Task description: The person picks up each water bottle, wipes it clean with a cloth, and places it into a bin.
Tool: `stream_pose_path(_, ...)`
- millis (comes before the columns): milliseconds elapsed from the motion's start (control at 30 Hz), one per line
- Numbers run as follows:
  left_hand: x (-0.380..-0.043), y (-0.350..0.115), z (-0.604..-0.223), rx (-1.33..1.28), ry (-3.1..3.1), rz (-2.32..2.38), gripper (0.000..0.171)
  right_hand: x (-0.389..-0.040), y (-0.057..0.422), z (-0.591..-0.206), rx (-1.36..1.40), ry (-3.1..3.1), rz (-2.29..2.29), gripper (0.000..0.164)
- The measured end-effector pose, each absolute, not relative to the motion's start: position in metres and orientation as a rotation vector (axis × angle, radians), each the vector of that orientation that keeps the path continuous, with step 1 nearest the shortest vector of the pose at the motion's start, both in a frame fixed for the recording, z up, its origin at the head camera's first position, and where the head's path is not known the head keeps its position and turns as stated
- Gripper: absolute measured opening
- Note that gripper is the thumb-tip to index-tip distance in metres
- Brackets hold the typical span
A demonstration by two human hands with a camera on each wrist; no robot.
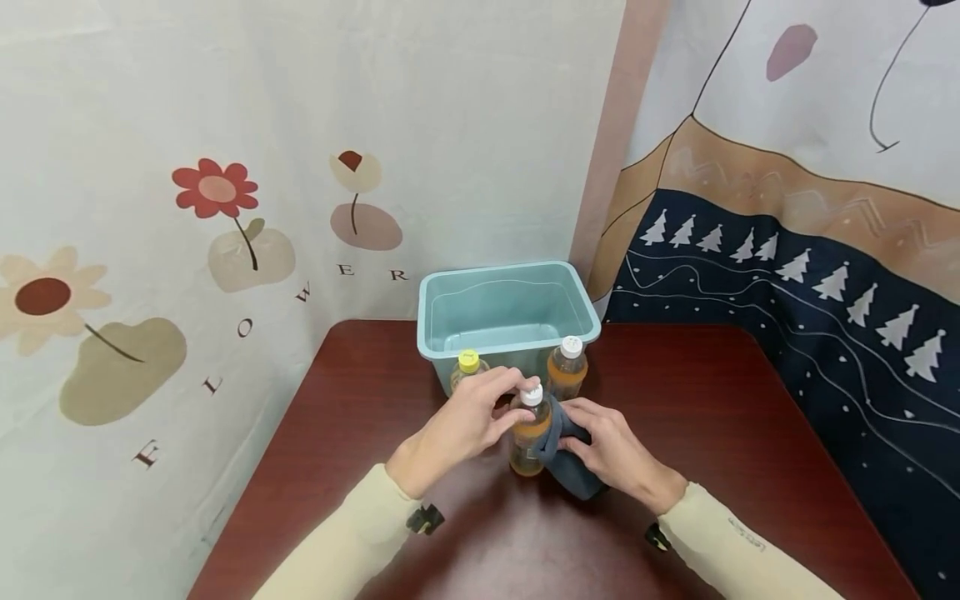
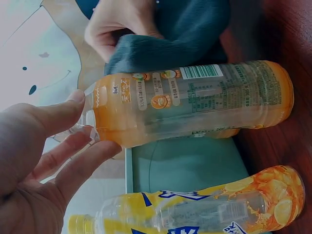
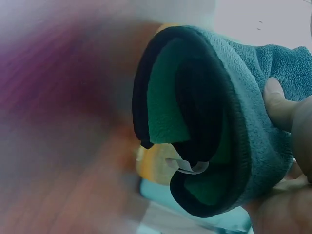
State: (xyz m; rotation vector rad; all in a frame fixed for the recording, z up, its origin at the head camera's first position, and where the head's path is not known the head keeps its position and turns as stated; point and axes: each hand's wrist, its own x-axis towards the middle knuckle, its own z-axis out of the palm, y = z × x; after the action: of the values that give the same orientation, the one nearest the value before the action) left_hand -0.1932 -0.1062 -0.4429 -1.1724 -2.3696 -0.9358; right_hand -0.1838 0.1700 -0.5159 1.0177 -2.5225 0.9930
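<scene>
My left hand (image 1: 457,421) pinches the neck of a clear plastic bottle (image 1: 527,458) just under its white cap, thumb on one side and fingers on the other. This bottle stands upright on the table, with an orange label band and printed text in the left wrist view. In my right hand (image 1: 615,446) is a bunched grey-teal towel (image 1: 573,471), gripped between thumb and fingers and lying against the bottle's right side. The right wrist view shows the towel (image 3: 263,141) folded over, with a dark edge and a small white tag.
Behind the hands, a yellow-capped bottle (image 1: 468,363) and another white-capped bottle (image 1: 567,371) stand in front of a light blue plastic bin (image 1: 510,348). All are on a dark red wooden table (image 1: 712,400). Printed cloth (image 1: 487,125) hangs behind the table.
</scene>
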Motion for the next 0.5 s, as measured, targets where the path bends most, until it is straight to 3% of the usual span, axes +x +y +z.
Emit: stream_pose_path(500,-0.194,-0.106,-0.448,-1.147,-2.362,-0.894,0.031,-0.196,0.166,-0.549,1.129,-2.757,0.596,0.044)
